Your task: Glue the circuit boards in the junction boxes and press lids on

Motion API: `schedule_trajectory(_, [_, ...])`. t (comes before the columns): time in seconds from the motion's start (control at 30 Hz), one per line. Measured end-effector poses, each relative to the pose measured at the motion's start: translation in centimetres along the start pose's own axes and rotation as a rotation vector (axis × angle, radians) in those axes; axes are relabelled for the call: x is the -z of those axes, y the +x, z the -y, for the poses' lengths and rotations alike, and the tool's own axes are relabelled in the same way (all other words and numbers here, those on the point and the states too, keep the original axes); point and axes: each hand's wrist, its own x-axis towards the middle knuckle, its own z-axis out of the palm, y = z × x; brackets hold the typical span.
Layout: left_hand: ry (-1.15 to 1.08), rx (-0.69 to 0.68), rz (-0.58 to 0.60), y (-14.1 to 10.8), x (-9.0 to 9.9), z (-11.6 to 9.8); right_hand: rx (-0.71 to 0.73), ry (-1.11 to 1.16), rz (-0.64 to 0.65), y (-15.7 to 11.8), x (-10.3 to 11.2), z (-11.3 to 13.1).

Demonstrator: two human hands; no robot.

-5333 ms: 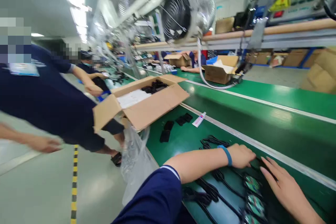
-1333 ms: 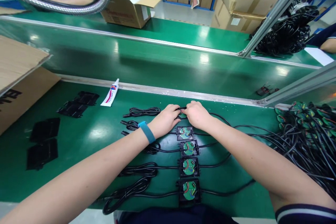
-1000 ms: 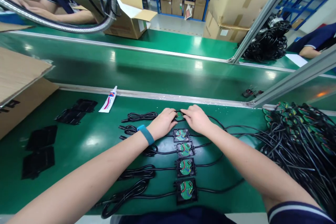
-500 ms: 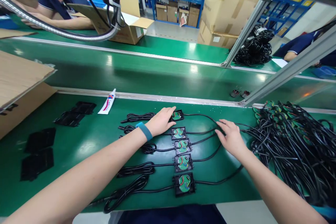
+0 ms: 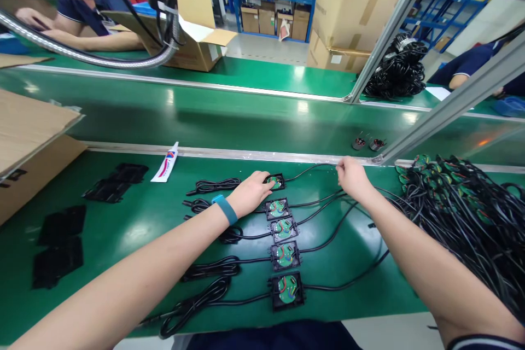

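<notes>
Five black plastic cases lie in a column, each with a green circuit board and coloured wires inside. My left hand point(image 5: 251, 195), with a teal band at the wrist, grips the left side of the farthest case point(image 5: 279, 179), its fingertips at the board. My right hand point(image 5: 351, 176) is closed in a pinch on the black cable point(image 5: 307, 170) leaving that case to the right. The nearest case point(image 5: 287, 290) lies flat, its cable point(image 5: 340, 287) curving right. Coiled black cables point(image 5: 213, 270) lie left of the cases.
A heap of cables with circuit boards point(image 5: 459, 213) fills the right side. Flat black covers point(image 5: 61, 224) and a white glue tube point(image 5: 165, 163) lie left. A cardboard box point(image 5: 36, 158) stands at the left edge. Metal posts point(image 5: 385, 38) rise at right; co-workers sit beyond.
My right hand has moved up and slightly left, closing on the farthest case's cable and lifting it toward the rail. My left hand stays at the case, fingers now further over it.
</notes>
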Motion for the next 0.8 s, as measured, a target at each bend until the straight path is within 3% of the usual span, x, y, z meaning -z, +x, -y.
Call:
schedule_trajectory(0.1, [-0.013,-0.005,0.009,0.1,0.3,-0.1,0.091,0.147,-0.134,2.3,2.0,0.5])
schedule_trajectory(0.2, [-0.023,-0.008,0.019,0.1,0.6,-0.2,0.325,0.115,-0.233,5.0,4.1,1.0])
schedule_trajectory(0.27, [-0.012,-0.012,0.026,0.1,0.8,-0.2,0.432,-0.07,-0.2,6.5,5.0,1.5])
schedule_trajectory(0.37, [-0.003,-0.015,0.029,0.2,1.0,-0.3,0.355,-0.414,-0.063,7.1,5.0,2.4])
schedule_trajectory(0.47, [-0.02,-0.022,0.032,0.2,1.2,-0.4,0.334,-0.359,-0.039,5.5,2.9,3.9])
schedule_trajectory(0.57, [-0.01,-0.022,0.044,0.2,1.2,-0.4,0.553,0.026,0.028,2.7,-0.6,5.9])
schedule_trajectory(0.63, [-0.01,-0.014,0.04,0.2,1.2,-0.3,0.618,0.221,0.062,1.2,-3.1,7.2])
schedule_trajectory(0.8, [0.0,-0.019,0.047,0.2,1.1,-0.3,0.541,0.35,0.081,0.5,-6.5,9.3])
